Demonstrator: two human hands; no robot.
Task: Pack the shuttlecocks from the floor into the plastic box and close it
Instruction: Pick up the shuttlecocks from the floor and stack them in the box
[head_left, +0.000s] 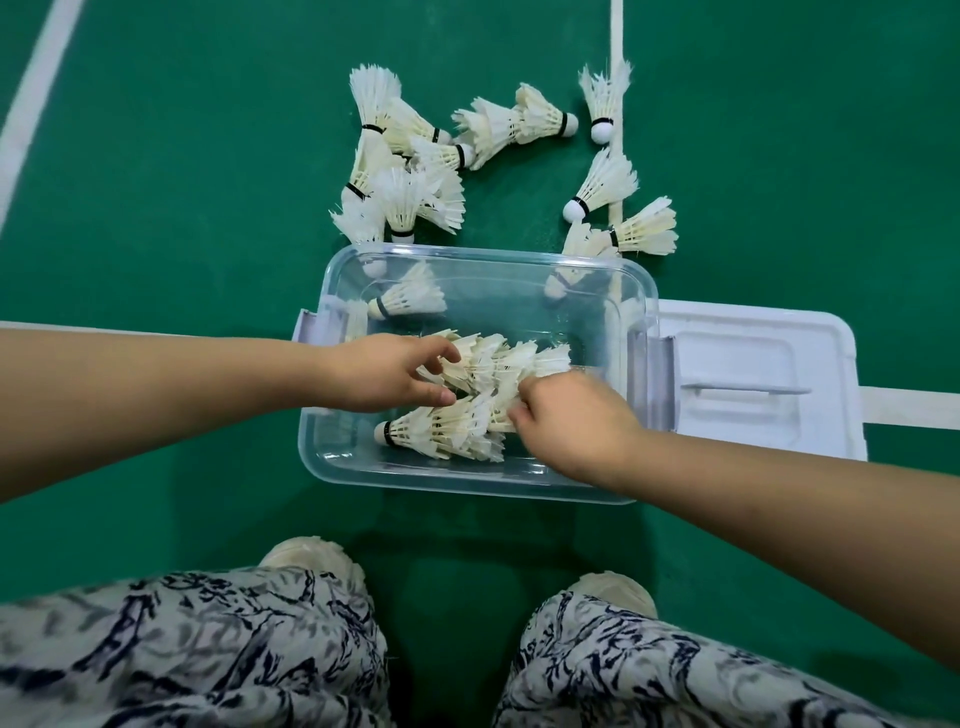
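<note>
A clear plastic box (332, 467) stands open on the green floor in front of me. Inside it lie two nested rows of white shuttlecocks (447, 431) and a single shuttlecock (410, 299) near the far wall. My left hand (384, 374) reaches in from the left, its fingers closed around the upper row of shuttlecocks (498, 361). From the right, my right hand (571, 421) grips the feather end of the rows. Several loose shuttlecocks (405, 171) lie on the floor beyond the box, with more shuttlecocks (605, 182) at the right.
The white lid (753, 374) lies flat on the floor right of the box. White court lines (616, 31) cross the green floor. My patterned trouser legs (208, 649) and light shoes (311, 556) fill the near edge.
</note>
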